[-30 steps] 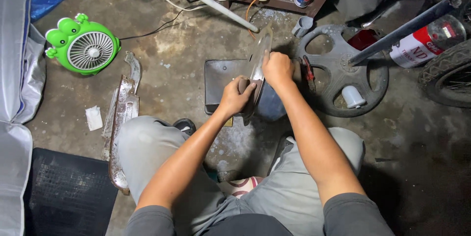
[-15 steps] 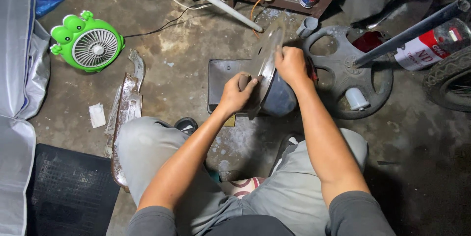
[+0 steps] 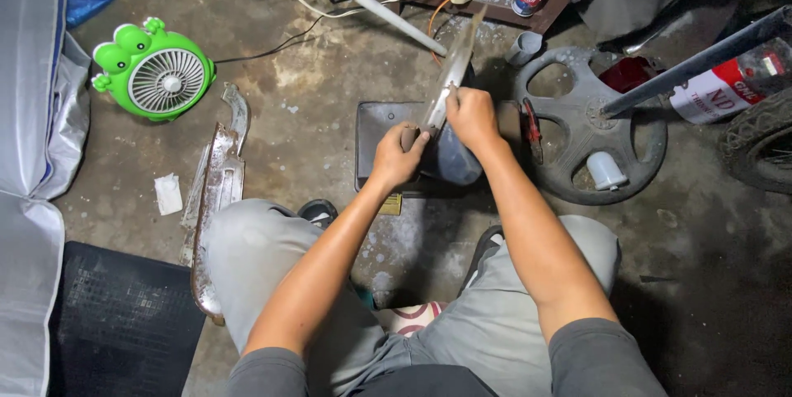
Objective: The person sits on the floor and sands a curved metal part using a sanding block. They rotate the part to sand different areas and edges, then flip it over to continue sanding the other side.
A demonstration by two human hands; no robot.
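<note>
A long, thin, silvery metal trim piece (image 3: 455, 63) stands on edge, slanting up and away from me over a dark flat pad (image 3: 375, 145) on the concrete floor. My left hand (image 3: 398, 154) grips its lower end. My right hand (image 3: 472, 115) holds it just above, at its right side. Below my hands a dark rounded part (image 3: 456, 164) rests on the pad, partly hidden. My knees in grey trousers frame the lower part of the view.
A green frog-shaped fan (image 3: 157, 73) stands at the left. A rusty curved metal cover (image 3: 216, 191) lies beside my left knee. A grey wheel (image 3: 590, 129) with a small white cup lies to the right, a tyre (image 3: 763, 149) at the far right, a black mat (image 3: 124, 323) at lower left.
The metal piece has turned from a broader face toward me to edge-on and more upright. My hands have shifted slightly along it.
</note>
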